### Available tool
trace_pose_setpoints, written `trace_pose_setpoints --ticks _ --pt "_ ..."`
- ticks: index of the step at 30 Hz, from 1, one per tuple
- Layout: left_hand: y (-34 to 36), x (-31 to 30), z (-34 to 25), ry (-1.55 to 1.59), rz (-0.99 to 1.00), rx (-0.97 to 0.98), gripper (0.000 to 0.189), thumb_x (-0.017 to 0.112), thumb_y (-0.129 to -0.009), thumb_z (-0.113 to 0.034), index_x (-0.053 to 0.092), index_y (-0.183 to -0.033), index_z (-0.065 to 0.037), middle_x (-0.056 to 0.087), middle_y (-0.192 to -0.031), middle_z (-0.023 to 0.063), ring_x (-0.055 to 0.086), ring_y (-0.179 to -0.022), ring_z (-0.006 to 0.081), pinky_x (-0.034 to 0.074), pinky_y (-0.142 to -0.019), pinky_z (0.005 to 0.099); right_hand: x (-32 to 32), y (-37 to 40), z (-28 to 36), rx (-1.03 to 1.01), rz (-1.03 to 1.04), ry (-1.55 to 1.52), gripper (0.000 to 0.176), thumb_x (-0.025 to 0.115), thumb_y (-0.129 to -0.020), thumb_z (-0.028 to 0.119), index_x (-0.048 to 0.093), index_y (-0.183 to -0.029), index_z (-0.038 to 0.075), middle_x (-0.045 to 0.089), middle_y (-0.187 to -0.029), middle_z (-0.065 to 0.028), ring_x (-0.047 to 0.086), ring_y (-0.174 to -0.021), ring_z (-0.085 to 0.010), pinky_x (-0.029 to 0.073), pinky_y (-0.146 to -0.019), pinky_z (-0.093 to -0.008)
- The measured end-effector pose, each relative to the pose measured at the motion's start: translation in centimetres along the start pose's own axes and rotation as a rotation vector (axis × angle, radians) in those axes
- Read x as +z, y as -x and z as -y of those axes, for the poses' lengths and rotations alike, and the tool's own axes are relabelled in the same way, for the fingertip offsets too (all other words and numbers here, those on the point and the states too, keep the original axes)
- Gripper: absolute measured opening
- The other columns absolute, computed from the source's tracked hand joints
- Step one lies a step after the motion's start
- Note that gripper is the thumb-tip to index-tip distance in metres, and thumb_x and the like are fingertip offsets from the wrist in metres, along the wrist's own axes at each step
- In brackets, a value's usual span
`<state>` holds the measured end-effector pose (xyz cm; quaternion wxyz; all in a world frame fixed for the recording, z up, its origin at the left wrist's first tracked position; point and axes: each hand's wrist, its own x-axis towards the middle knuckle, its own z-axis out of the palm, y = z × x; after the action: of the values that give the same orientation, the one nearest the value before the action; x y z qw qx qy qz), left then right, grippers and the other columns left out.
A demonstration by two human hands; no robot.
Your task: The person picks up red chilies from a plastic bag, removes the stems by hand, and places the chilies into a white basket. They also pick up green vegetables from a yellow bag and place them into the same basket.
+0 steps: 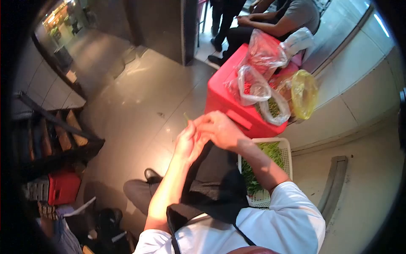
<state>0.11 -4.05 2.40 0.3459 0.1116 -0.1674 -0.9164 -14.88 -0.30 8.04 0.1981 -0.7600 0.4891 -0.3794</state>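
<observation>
My left hand point(185, 144) is closed, with a thin green stem point(186, 118) sticking out above its thumb and fingertips. My right hand point(222, 130) meets it from the right, fingers bent and pressed together against the left fingers. Whatever lies between the right fingertips is hidden. To the right, partly behind my right forearm, a white plastic basket point(286, 156) holds green leafy vegetables point(270, 152). Just beyond my hands stands a red plastic box point(220, 91) with several bags on top.
On the box are a clear bag with red pieces point(247, 88), an open bag of small green pieces point(274, 108) and a yellow bag point(304, 95). A seated person point(292, 19) is beyond it. At left stand a dark rack point(59, 135) and a red container point(63, 186).
</observation>
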Motion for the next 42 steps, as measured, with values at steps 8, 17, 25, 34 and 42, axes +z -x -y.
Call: trace_pose_setpoints --ticks 8,17,25,34,42 --pt "0.0 -1.0 1.4 0.073 -0.064 -0.061 0.059 0.041 -0.1 -0.037 0.034 -0.138 0.008 0.053 -0.128 0.0216 0.057 -0.113 0.0288 0.05 -0.092 0.0403 -0.5 2.6 -0.6 -0.027 -0.103 0.152 0.013 0.069 -0.076 0.01 0.066 -0.087 0.004 0.063 -0.089 -0.01 0.06 -0.087 -0.0291 0.049 -0.078 -0.0395" --pt "0.5 -0.2 0.0 -0.017 -0.095 -0.028 0.056 0.042 -0.1 -0.036 0.036 -0.136 0.006 0.047 -0.135 0.0263 0.049 -0.125 0.0363 0.043 -0.103 0.0481 -11.6 3.3 -11.4 0.414 -0.711 0.588 0.018 0.068 -0.082 0.015 0.062 -0.092 0.001 0.061 -0.085 -0.0172 0.061 -0.08 -0.0322 0.048 -0.072 -0.0417" --pt "1.5 0.4 -0.2 -0.265 -0.093 -0.201 0.047 0.045 -0.1 -0.034 0.044 -0.128 0.004 0.062 -0.112 0.0202 0.066 -0.088 0.0255 0.055 -0.07 0.0331 -5.0 1.3 -5.8 0.446 -0.289 -0.089 0.029 0.068 -0.082 0.016 0.063 -0.107 0.0 0.065 -0.089 -0.0163 0.064 -0.084 -0.0256 0.05 -0.074 -0.037" --pt "3.3 -1.4 1.0 -0.458 0.037 -0.435 0.019 0.055 -0.096 -0.015 0.057 -0.105 0.001 0.067 -0.089 0.0156 0.066 -0.07 0.0175 0.052 -0.052 0.0219 0.2 1.3 0.7 0.398 0.393 -0.269 0.023 0.067 -0.086 0.024 0.062 -0.091 0.002 0.063 -0.072 -0.0103 0.064 -0.069 -0.0161 0.05 -0.062 -0.0317" --pt "3.6 -2.7 0.7 -0.491 0.033 -0.417 0.015 0.054 -0.095 -0.013 0.061 -0.096 0.0 0.057 -0.068 0.0048 0.051 -0.052 0.0102 0.038 -0.043 0.0212 1.3 1.6 -0.2 0.147 0.226 -0.166 0.013 0.068 -0.085 0.013 0.065 -0.093 0.003 0.062 -0.086 -0.0074 0.061 -0.071 -0.0145 0.05 -0.063 -0.0296"
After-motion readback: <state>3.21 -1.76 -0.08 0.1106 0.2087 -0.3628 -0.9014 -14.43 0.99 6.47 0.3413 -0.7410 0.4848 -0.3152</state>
